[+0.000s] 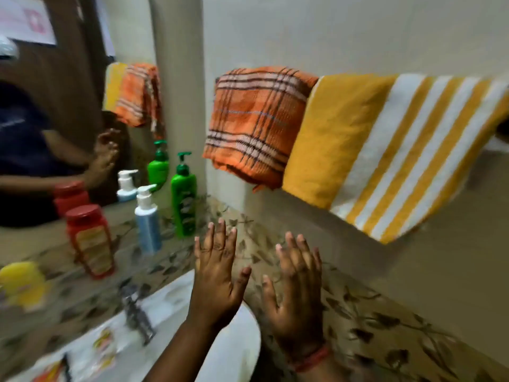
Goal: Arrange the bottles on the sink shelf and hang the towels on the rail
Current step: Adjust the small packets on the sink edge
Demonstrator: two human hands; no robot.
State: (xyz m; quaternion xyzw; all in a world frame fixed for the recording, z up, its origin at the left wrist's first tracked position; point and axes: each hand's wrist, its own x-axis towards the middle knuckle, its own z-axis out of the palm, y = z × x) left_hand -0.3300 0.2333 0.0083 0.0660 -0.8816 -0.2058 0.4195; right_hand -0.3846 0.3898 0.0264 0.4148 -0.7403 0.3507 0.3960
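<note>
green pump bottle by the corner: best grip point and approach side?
Grip the green pump bottle round its tall, upright body, below the dark green pump head, which is probably too narrow for a firm hold. Come from the front right, where the counter lies bare; the blue bottle stands close on its left and the wall is behind. Both the left hand and right hand are open and hold nothing.
</note>
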